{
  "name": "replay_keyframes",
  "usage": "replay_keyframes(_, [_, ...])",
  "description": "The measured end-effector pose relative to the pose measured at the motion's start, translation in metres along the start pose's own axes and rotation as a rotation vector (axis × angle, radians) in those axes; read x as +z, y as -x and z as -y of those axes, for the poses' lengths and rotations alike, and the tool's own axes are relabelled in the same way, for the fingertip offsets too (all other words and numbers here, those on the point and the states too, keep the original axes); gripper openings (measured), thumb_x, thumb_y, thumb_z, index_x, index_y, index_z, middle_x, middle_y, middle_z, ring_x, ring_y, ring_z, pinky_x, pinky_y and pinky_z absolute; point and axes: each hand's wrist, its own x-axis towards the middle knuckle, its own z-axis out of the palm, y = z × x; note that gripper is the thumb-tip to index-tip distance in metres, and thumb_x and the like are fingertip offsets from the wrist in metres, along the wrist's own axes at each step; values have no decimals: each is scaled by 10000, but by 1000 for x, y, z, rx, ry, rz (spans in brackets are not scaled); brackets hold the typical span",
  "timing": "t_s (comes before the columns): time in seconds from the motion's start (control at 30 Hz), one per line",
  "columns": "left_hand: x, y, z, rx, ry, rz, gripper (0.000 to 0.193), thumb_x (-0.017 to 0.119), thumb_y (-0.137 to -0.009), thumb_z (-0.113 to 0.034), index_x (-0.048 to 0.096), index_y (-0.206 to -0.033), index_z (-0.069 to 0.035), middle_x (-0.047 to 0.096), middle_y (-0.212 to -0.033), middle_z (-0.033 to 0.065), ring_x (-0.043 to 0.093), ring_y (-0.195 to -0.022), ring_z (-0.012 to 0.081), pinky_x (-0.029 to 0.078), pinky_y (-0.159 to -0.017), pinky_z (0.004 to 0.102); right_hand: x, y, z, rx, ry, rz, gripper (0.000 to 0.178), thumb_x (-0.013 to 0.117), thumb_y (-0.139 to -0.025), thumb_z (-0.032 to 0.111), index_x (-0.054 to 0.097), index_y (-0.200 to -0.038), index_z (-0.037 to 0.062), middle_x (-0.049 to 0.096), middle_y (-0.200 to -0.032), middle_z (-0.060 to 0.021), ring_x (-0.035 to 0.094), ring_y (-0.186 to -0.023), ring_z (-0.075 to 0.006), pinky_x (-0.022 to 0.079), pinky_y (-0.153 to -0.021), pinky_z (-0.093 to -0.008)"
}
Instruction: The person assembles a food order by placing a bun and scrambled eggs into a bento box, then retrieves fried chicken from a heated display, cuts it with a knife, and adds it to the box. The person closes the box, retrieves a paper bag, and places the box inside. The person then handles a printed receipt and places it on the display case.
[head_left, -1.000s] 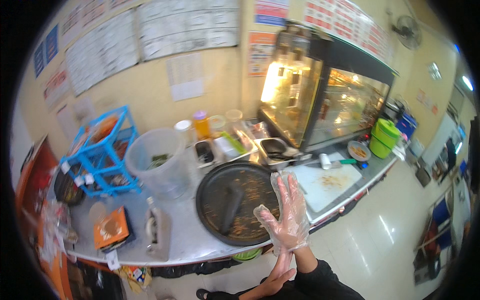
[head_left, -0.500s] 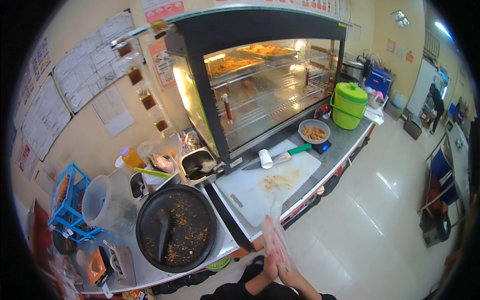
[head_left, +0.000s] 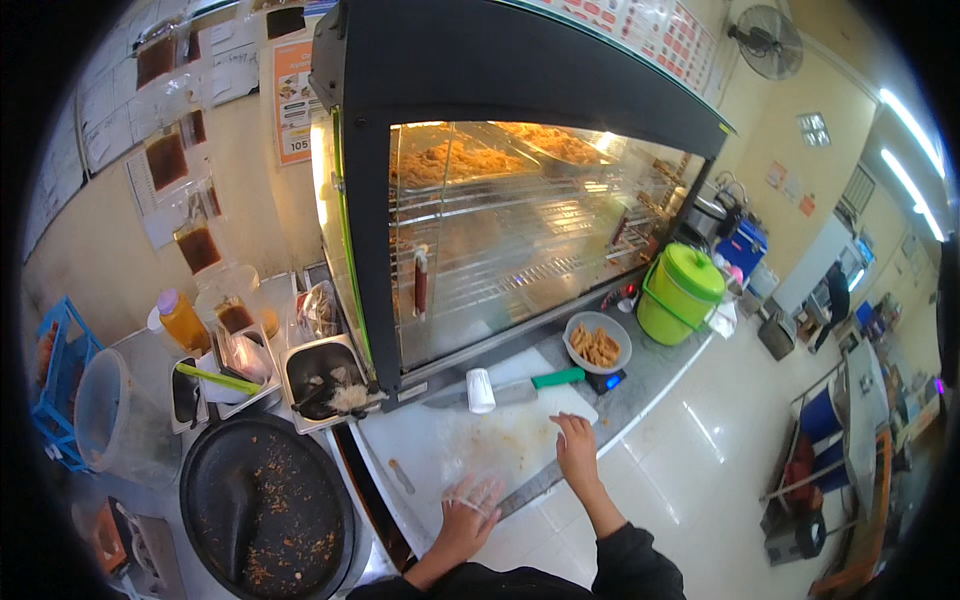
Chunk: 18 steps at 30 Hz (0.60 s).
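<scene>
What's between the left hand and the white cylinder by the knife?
Head view: no object, just the cutting board's faintly brown-stained surface between left hand and white cylinder.

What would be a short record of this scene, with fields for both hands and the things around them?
Left hand: in clear plastic glove; fingers spread over white rectangular cutting board; contact unclear
Right hand: no glove visible; holding nothing, near the board's right edge
On board: green-handled knife; small white cylinder by its blade; brownish stains
Beyond board: round pale-grey bowl with golden-brown strips; black-framed glass cabinet
Left of board: round black mortar with dark pestle and crumbs
Right of bowl: bright green lidded bucket
</scene>
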Motion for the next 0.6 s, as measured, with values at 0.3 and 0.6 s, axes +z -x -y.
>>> replay_keyframes(0.3, [37, -43, -14, 102, 57, 62, 442, 392, -940, -282, 385, -1382, -272, 405, -1358, 112, 289, -1272, 345, 163, -1009, 564, 89, -93, -127, -325, 764, 454, 377, 455, -852, 144, 518, -1223, 121, 571, -1148, -65, 415, -1209, -237, 207, -1056, -535])
replay_keyframes(0.6, [136, -88, -34, -241, -60, 151, 499, 488, -902, -305, 389, -1361, -136, 460, -1267, 171, 325, -1245, 353, 141, -1033, 577, 18, -102, -123, -661, 404, 454, 441, 566, -781, 183, 507, -1208, 89, 589, -967, -59, 477, -1056, -225, 159, -1056, -563])
